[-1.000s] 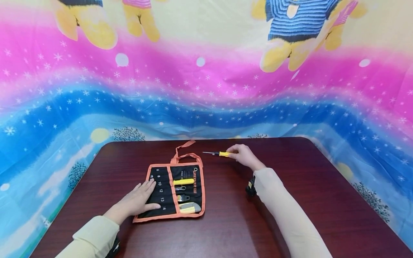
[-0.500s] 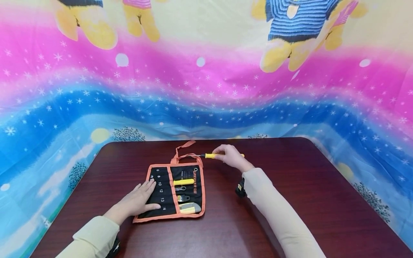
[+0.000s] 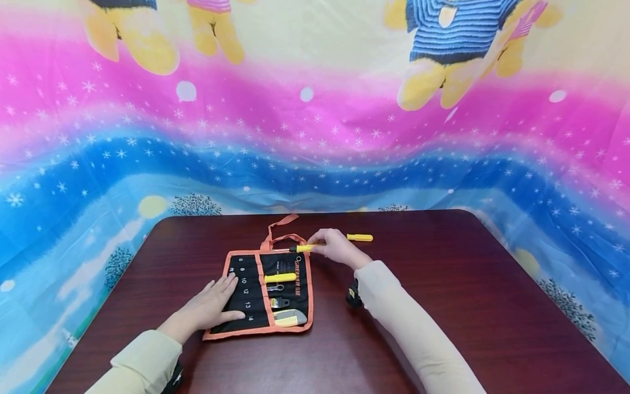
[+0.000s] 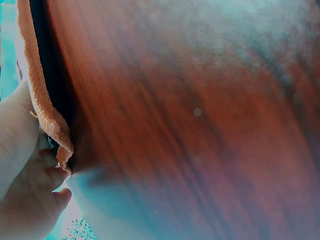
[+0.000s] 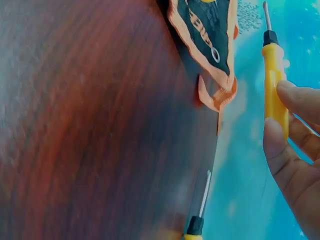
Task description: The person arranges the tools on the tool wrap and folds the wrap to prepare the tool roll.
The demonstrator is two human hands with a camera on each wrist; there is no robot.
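A black tool pouch with orange trim (image 3: 267,328) lies on the table, its pockets numbered at the left. The left hand (image 3: 209,306) rests flat on its left part, fingers spread; the left wrist view shows that hand (image 4: 30,170) at the pouch's orange edge (image 4: 42,100). Over the pouch's top right edge, the right hand (image 3: 337,246) pinches a yellow screwdriver (image 3: 303,248), shaft towards the left. In the right wrist view thumb and fingers grip its yellow handle (image 5: 273,75). The pouch holds a yellow handle (image 3: 280,278), a small wrench (image 3: 276,288), a black-and-yellow item (image 3: 280,302) and a utility knife (image 3: 290,317).
Another yellow-handled screwdriver (image 3: 360,237) lies on the dark red table (image 3: 443,328), right of and behind the right hand; its black collar (image 5: 195,225) shows in the right wrist view. Orange ties (image 3: 268,241) extend behind the pouch. A patterned cloth (image 3: 315,131) hangs behind the table.
The right hand has moved left with its screwdriver, from beside the pouch to over its top edge. The other screwdriver's handle now shows more fully behind it. The left hand has stayed still.
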